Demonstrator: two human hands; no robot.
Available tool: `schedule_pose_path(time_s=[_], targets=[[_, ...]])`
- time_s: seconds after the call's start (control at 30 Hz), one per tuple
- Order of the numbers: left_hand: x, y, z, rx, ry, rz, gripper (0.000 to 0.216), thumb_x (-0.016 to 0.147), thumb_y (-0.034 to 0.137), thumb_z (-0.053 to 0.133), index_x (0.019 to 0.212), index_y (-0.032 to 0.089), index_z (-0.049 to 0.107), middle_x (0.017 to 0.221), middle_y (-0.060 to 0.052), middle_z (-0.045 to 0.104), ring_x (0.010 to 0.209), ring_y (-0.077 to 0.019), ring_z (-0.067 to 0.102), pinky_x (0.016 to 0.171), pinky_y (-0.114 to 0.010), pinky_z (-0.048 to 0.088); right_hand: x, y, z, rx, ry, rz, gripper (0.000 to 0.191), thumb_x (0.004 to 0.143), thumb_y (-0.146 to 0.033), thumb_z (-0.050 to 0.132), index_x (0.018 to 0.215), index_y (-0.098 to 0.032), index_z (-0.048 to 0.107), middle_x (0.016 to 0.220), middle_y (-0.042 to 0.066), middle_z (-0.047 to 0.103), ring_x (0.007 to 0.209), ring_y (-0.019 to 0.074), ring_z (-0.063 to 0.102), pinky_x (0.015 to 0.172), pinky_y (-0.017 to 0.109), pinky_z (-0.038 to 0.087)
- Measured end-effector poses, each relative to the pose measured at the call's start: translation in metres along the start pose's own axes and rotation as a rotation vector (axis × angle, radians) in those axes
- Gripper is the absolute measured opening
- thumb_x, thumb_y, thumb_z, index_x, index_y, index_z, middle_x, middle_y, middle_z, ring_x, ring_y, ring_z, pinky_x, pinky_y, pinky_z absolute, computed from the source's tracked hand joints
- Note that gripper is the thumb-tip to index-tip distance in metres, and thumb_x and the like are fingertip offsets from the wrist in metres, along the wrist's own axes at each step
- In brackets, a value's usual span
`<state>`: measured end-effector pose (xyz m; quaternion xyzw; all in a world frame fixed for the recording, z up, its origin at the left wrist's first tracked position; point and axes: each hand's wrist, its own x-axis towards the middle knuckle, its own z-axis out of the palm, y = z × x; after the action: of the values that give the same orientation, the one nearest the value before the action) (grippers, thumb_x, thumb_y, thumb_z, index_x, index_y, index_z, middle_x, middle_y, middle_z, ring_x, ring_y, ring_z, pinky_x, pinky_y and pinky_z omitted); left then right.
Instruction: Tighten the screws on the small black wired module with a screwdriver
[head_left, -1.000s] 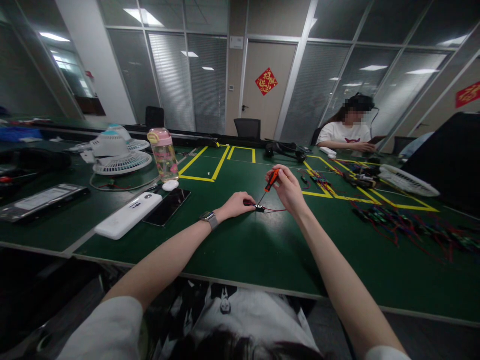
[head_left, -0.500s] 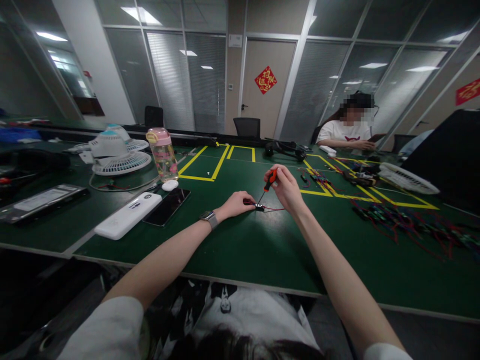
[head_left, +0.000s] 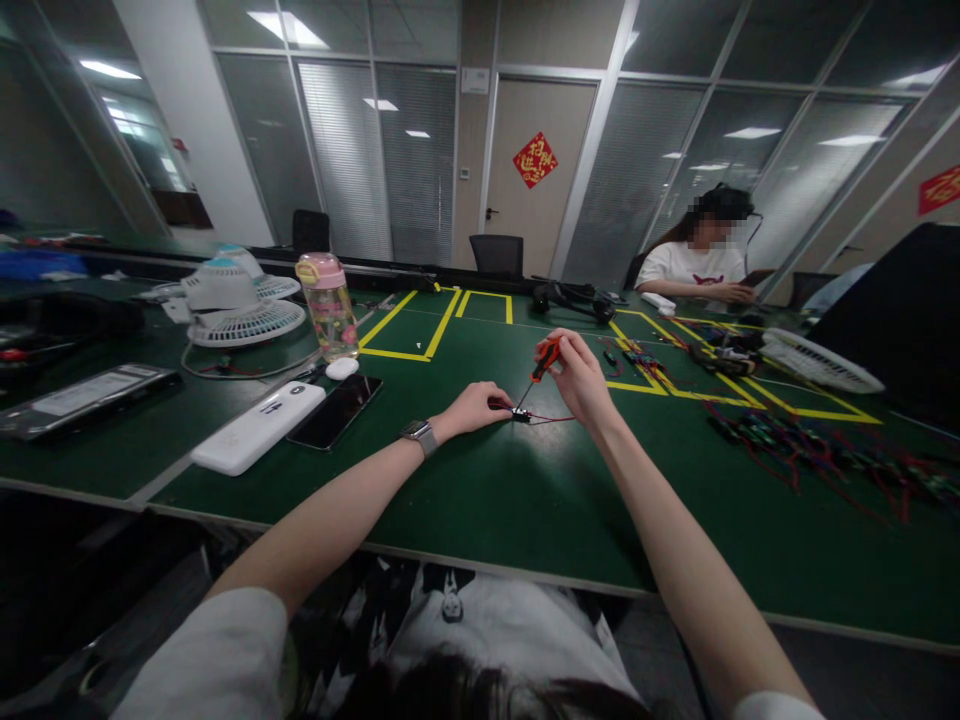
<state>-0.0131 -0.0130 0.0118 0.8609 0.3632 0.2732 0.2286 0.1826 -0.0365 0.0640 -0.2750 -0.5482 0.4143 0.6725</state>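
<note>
A screwdriver with a red and black handle is gripped in my right hand. Its thin shaft slants down to the left, and the tip meets a small dark connector block lying on the green table. Thin red and dark wires run from the block toward the right, beneath my right hand. At the block's left end, my left hand pinches it or the wires there between thumb and fingers. Exactly which part it grips is too small to make out.
On the left lie a black phone, a white power bank, a pink-lidded bottle and white fans. Bundles of wired boards spread on the right. Another person sits across the table.
The screwdriver's handle has shifted slightly to the right and leans a little more, its tip staying on the block. My left hand keeps its hold. The whole view has shifted very slightly.
</note>
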Motion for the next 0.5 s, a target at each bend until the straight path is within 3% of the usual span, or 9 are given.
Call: schedule_pose_path(time_s=[0.13, 0.3, 0.5], targets=[[0.001, -0.0024, 0.0007, 0.012, 0.0, 0.008, 0.017, 0.088, 0.029, 0.075, 0.098, 0.017, 0.081, 0.099, -0.007, 0.075, 0.091, -0.0207, 0.069, 0.084, -0.03, 0.052, 0.0004, 0.0008, -0.0007, -0.054, 0.007, -0.038, 0.034, 0.074, -0.056, 0.082, 0.089, -0.029, 0.069, 0.075, -0.003, 0.064, 0.07, 0.0156, 0.06, 0.07, 0.03, 0.054], [0.0001, -0.0012, -0.0002, 0.02, -0.005, 0.008, 0.016, 0.089, 0.029, 0.074, 0.098, 0.017, 0.081, 0.099, -0.007, 0.075, 0.092, -0.0204, 0.068, 0.084, -0.029, 0.051, 0.0016, 0.0036, -0.0043, -0.017, -0.03, -0.017, 0.031, 0.083, -0.055, 0.075, 0.102, -0.031, 0.069, 0.087, 0.0, 0.072, 0.085, 0.0177, 0.067, 0.079, 0.033, 0.055], [-0.0002, 0.001, -0.0008, 0.011, -0.005, -0.002, 0.017, 0.089, 0.03, 0.074, 0.098, 0.017, 0.081, 0.101, -0.007, 0.075, 0.092, -0.0207, 0.069, 0.085, -0.029, 0.052, 0.0007, 0.004, -0.0028, 0.017, -0.006, -0.003, 0.032, 0.078, -0.056, 0.08, 0.091, -0.029, 0.069, 0.085, -0.002, 0.068, 0.079, 0.0154, 0.063, 0.077, 0.031, 0.056]])
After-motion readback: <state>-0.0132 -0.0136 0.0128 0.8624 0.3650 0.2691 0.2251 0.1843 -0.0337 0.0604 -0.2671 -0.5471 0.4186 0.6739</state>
